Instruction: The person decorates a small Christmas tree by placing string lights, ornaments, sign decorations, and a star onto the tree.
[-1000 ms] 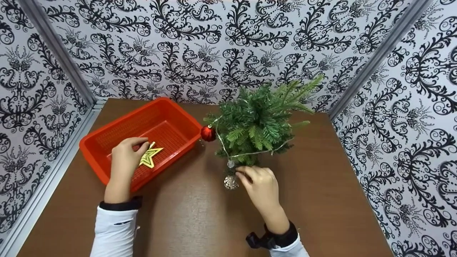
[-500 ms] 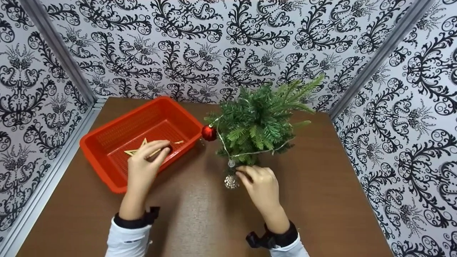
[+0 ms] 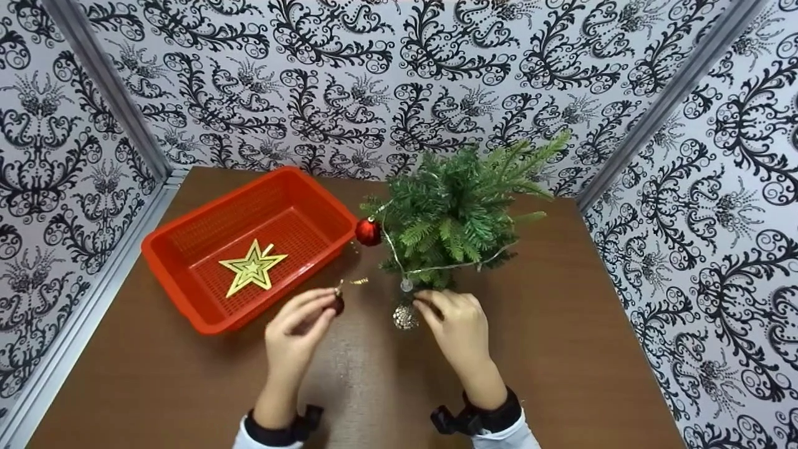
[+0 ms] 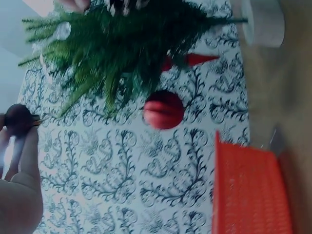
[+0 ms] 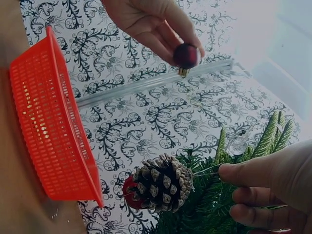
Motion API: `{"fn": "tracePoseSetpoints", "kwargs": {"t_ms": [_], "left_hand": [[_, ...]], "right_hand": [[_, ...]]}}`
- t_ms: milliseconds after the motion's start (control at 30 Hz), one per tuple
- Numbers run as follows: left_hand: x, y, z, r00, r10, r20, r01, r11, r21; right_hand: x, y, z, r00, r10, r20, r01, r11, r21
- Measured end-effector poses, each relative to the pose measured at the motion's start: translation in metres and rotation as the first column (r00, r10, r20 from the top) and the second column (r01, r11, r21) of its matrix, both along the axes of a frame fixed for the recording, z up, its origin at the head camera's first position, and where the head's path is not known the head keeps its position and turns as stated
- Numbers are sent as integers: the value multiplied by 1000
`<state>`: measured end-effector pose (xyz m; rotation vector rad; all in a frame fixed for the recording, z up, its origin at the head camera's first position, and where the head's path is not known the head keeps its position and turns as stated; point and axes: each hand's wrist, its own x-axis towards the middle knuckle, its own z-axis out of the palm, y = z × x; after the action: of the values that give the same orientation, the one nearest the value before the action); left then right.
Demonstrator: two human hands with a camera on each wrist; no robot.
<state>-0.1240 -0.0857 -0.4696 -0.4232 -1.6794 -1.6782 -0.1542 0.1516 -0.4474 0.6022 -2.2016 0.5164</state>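
My left hand (image 3: 293, 333) pinches a small dark red bauble (image 5: 186, 55) with a gold cap, between the basket and the tree. A short gold loop trails from its cap in the head view. My right hand (image 3: 458, 327) pinches the thin string above a frosted pinecone ornament (image 5: 163, 184), at the front of the small artificial Christmas tree (image 3: 461, 218). On the tree's left side hangs a shiny red bauble (image 3: 368, 231). Near the right fingertips hangs a clear little ball (image 3: 406, 285), under a silvery string that runs across the branches.
A red plastic basket (image 3: 187, 312) stands on the brown table (image 3: 561, 349) left of the tree, with a gold star (image 3: 252, 268) lying inside. Patterned panels (image 3: 336, 75) rise behind and at both sides. The tree's pale round base (image 4: 265, 22) shows in the left wrist view.
My left hand has lifted the dark red bauble out of the basket and carried it right, toward the tree, uncovering the gold star. My right hand has stayed at the pinecone.
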Motion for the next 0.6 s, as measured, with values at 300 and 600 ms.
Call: {"fn": "tracePoseSetpoints", "kwargs": {"t_ms": [300, 600], "left_hand": [[4, 15, -12, 953, -139, -270, 181, 974, 135], [4, 15, -15, 949, -188, -254, 225, 966, 125]], "right_hand": [[-2, 0, -2, 1000, 1, -17, -1, 1000, -11], [4, 7, -2, 999, 39, -27, -42, 994, -96]]}}
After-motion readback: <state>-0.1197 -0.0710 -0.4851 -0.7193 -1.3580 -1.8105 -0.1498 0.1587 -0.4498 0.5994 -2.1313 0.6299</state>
